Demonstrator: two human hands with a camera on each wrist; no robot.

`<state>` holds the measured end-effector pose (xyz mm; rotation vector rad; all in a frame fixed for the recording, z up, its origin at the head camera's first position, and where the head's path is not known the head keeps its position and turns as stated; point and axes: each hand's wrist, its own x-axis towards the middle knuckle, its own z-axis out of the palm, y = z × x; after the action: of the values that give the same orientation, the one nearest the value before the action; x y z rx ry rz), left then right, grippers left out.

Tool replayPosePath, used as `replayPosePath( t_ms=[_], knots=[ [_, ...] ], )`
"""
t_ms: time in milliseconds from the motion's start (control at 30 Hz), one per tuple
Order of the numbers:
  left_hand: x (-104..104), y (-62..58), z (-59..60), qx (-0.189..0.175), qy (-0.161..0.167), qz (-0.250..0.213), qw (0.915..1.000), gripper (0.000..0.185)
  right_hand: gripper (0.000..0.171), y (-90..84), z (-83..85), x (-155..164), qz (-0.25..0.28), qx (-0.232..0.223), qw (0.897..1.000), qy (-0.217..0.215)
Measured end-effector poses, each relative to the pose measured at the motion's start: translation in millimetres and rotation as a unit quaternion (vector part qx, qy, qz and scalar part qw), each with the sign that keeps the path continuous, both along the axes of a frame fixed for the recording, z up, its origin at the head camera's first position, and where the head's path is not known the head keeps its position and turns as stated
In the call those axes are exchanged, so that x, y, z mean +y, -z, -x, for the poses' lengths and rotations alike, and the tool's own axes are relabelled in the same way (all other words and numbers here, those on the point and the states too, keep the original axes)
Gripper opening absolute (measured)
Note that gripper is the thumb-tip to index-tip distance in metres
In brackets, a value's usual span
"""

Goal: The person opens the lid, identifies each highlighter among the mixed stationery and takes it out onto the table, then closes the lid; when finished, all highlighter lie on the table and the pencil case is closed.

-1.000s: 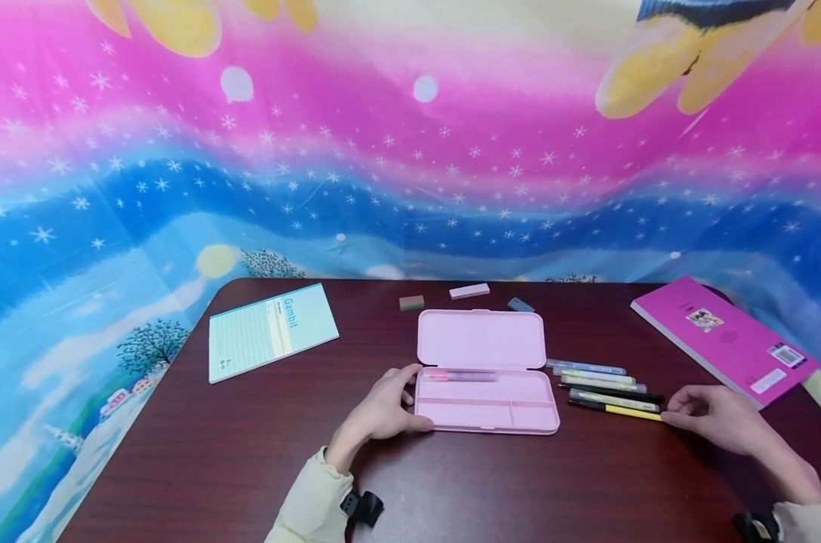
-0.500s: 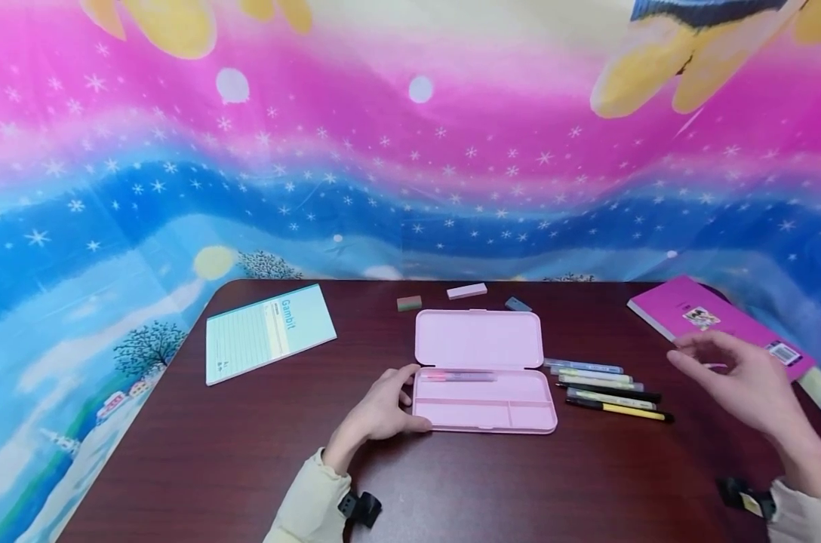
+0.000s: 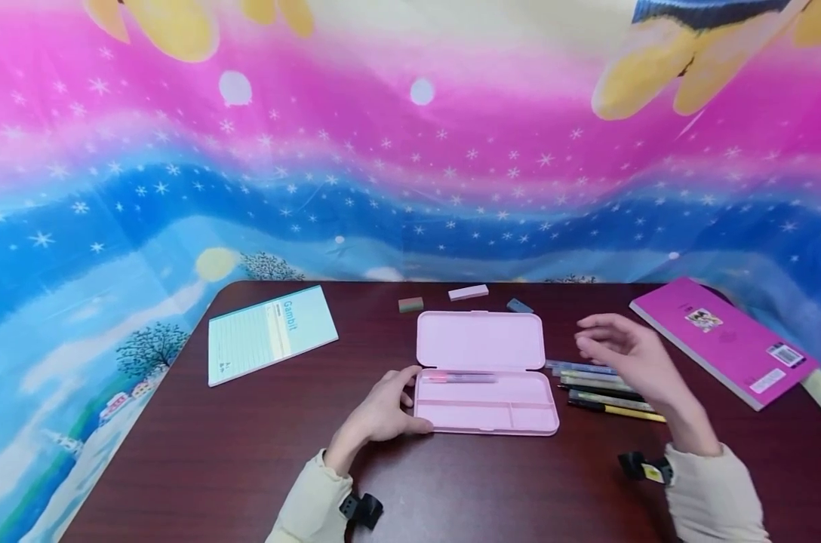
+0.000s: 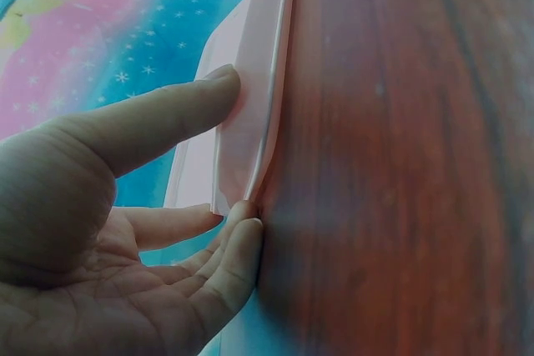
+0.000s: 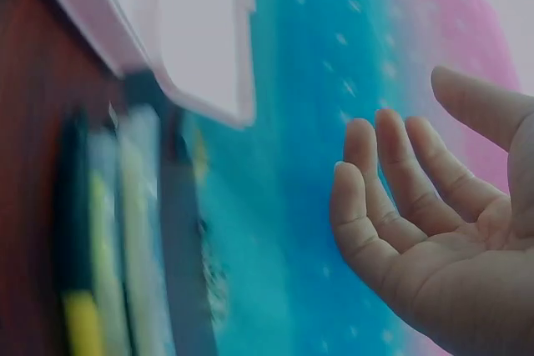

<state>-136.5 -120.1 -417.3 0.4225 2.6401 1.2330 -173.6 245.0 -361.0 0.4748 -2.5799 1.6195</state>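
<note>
A pink pencil case (image 3: 480,341) lies unfolded on the table, its lid tipped back. Inside its upper compartment is a pen with a pinkish end (image 3: 468,377). My left hand (image 3: 381,407) holds the case by its left end, the thumb on the front wall and the fingers at the side, as the left wrist view (image 4: 125,231) also shows. Over the row of pens and markers, my right hand (image 3: 631,358) hovers with loosely bent fingers and holds nothing. A yellow and black pen (image 3: 628,412) lies nearest me in that row; the hand and wrist cover some right ends.
A pale green notebook (image 3: 268,332) lies at the left of the table, a magenta book (image 3: 723,343) at the right. Behind the case are a green and brown block (image 3: 411,304), a pale pink eraser (image 3: 468,292) and a small grey-blue block (image 3: 520,305).
My right hand has left the end of the yellow and black pen, lifted, and moved left over the pens. The left hand stays on the pencil case.
</note>
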Motion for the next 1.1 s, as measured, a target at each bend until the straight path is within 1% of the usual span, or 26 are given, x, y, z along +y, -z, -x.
replayPosePath(
  t_ms=[167,267,333,567,733,900,1100],
  knots=[
    [0.2,-0.8,0.8,0.002,0.002,0.0,1.0,0.083,0.03,8.2,8.4,-28.9,-0.025,-0.009,0.999,-0.019],
    [-0.1,-0.9,1.2,0.001,0.001,0.0,1.0,0.083,0.031,10.7,12.5,-41.4,-0.023,-0.018,0.999,-0.032],
    [-0.1,-1.1,1.2,0.001,0.0,0.001,1.0,0.083,0.03,12.6,14.6,-49.6,-0.032,-0.02,0.999,-0.035],
    [0.6,-1.0,1.4,0.0,0.001,0.001,1.0,0.081,0.026,19.8,16.4,-75.2,-0.098,0.011,0.993,-0.058],
    [1.0,-0.3,1.7,-0.001,0.003,0.0,1.0,0.081,0.022,24.0,16.2,-89.3,-0.121,0.031,0.99,-0.068],
    [1.1,1.0,1.6,-0.003,0.001,0.002,1.0,0.081,0.018,28.3,14.5,-98.3,-0.165,0.032,0.982,-0.088],
    [0.9,1.0,2.0,-0.006,-0.004,0.007,1.0,0.08,0.012,30.0,11.0,-100.4,-0.209,0.004,0.972,-0.105]
  ],
)
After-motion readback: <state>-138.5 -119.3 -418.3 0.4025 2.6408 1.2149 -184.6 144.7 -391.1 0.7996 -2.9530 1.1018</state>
